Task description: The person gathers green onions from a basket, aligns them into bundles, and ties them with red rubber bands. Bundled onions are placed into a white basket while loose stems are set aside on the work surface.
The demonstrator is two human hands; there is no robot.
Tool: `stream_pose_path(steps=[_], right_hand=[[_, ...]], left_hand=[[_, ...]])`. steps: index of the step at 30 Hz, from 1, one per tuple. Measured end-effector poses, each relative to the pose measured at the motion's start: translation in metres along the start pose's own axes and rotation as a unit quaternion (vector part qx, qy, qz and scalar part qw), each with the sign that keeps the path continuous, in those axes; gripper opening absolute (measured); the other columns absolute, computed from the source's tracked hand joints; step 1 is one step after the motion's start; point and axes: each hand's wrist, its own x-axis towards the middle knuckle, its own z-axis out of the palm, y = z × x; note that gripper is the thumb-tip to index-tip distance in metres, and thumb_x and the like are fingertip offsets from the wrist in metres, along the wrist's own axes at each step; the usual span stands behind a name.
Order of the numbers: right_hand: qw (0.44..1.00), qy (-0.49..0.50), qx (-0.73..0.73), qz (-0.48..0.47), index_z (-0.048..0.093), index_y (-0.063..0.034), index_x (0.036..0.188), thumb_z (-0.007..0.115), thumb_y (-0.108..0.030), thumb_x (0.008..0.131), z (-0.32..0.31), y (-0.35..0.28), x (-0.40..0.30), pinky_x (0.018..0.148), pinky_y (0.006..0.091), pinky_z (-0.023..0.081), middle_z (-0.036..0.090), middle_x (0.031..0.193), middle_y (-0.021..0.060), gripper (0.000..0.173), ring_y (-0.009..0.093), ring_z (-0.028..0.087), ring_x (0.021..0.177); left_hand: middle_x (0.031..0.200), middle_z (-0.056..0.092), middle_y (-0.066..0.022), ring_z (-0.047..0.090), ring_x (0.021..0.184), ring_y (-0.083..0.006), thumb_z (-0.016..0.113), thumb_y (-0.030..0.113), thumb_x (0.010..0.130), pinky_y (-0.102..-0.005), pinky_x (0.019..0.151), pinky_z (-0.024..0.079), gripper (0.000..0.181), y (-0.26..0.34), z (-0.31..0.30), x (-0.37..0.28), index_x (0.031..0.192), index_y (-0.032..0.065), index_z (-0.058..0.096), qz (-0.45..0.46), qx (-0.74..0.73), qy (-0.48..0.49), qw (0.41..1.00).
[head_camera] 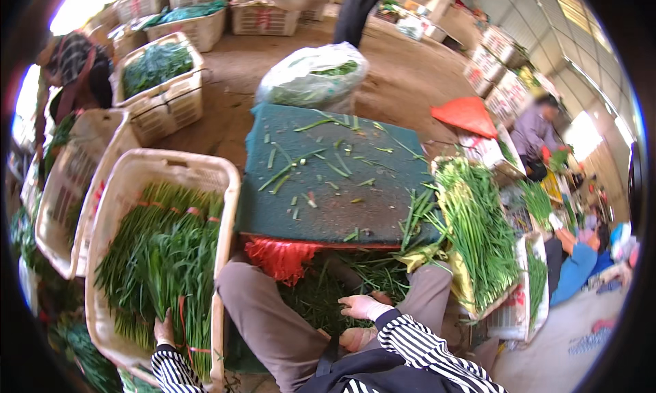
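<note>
My left hand [164, 329] reaches into a plastic crate [233, 188] at my left, against bundles of long green leafy stalks [169, 244]; whether its fingers grip any stalks cannot be made out. Several bundles there are tied with reddish bands. My right hand [361, 308] hovers over my lap with its fingers spread and nothing held. In front of me stands a low table covered in green cloth [328, 188], strewn with cut leaf scraps. On its right, a heap of loose green stalks [476, 229] lies on a yellow sheet over a crate.
Beyond the table stands a white plastic sack [312, 75] with greens. More crates [164, 106] line the left side. Red plastic strips [282, 257] hang under the table's near edge. Other people work at the right, another is at the far left, and a person's dark-trousered leg shows behind the sack.
</note>
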Motion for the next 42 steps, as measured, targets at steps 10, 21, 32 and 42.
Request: stream_pose_path(steps=[10, 21, 32, 42], right_hand=[[0.857, 0.482, 0.141, 0.112, 0.064, -0.0098, 0.096, 0.071, -0.027, 0.084, -0.117, 0.066, -0.100, 0.073, 0.0367, 0.051, 0.066, 0.093, 0.0100, 0.022, 0.028, 0.063, 0.083], [0.828, 0.426, -0.040, 0.362, -0.005, -0.0171, 0.152, 0.076, -0.066, 0.059, -0.320, 0.195, -0.129, 0.113, 0.0584, 0.009, 0.008, 0.156, 0.0241, 0.133, 0.039, 0.009, 0.144], [0.796, 0.524, -0.163, 0.255, 0.069, -0.0111, 0.100, 0.084, -0.040, 0.056, -0.325, 0.217, -0.117, 0.097, 0.0478, 0.036, 0.063, 0.093, 0.0112, 0.054, 0.028, 0.057, 0.099], [0.877, 0.316, -0.260, 0.252, 0.016, -0.0190, 0.152, 0.064, -0.067, 0.072, -0.301, 0.192, -0.092, 0.110, 0.0574, 0.020, 0.036, 0.145, 0.0183, 0.105, 0.034, 0.039, 0.129]], left_hand=[[0.137, 0.047, -0.0231, 0.045, 0.125, -0.0383, 0.057, 0.054, 0.088, -0.0407, 0.106, 0.034, 0.076, 0.010, 0.010, -0.042, 0.139, 0.0001, 0.041, 0.030, -0.073, 0.316, 0.946], [0.131, 0.055, -0.0185, 0.054, 0.114, -0.0301, 0.059, 0.016, 0.092, -0.0384, 0.096, 0.045, 0.043, 0.227, -0.019, -0.159, 0.133, 0.0059, 0.050, 0.134, -0.291, 0.342, 0.883], [0.111, 0.063, -0.0100, 0.059, 0.102, -0.0200, 0.057, 0.007, 0.092, -0.0311, 0.088, 0.049, 0.031, 0.431, 0.014, -0.309, 0.121, -0.0035, 0.057, 0.369, -0.397, 0.151, 0.826], [0.112, 0.065, -0.0075, 0.059, 0.105, -0.0142, 0.059, 0.001, 0.092, -0.0261, 0.095, 0.046, 0.029, 0.488, 0.208, -0.417, 0.120, -0.0010, 0.059, 0.345, -0.469, -0.302, 0.755]])
